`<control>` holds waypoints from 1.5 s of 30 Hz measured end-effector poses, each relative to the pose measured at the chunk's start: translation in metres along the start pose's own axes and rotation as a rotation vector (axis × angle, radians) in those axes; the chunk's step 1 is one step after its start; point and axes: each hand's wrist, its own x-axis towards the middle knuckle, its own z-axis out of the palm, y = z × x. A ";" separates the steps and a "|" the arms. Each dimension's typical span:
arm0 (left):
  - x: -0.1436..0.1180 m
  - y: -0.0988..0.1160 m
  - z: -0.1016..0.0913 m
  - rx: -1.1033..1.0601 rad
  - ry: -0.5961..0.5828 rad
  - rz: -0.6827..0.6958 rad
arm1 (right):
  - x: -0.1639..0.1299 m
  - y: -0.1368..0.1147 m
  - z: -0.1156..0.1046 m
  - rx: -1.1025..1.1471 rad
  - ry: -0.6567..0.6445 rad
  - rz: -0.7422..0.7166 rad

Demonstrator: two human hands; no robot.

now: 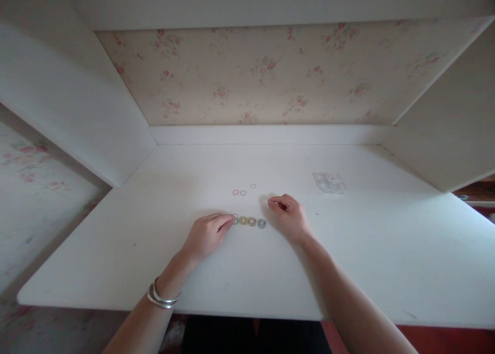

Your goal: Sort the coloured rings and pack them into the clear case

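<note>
I see left hand (207, 235) loosely curled, fingertips touching row of small rings (249, 221) | right hand (288, 217) clenched just right of row | white table (367, 251).

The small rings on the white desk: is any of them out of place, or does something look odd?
Nothing is damaged or spilled. Four thicker rings lie in a neat row between the left hand and right hand. Three thin rings lie loose farther back, apart from the row. A clear plastic bag lies flat at the right.
</note>
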 end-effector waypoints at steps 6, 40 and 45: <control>0.003 0.019 0.004 0.017 -0.019 0.036 | 0.001 0.000 0.000 -0.002 -0.017 0.014; 0.029 -0.021 -0.013 -0.175 0.143 -0.503 | -0.004 -0.001 -0.002 -0.074 -0.075 -0.025; 0.033 -0.032 -0.013 -0.297 0.137 -0.606 | 0.011 -0.008 0.003 -0.193 -0.116 -0.085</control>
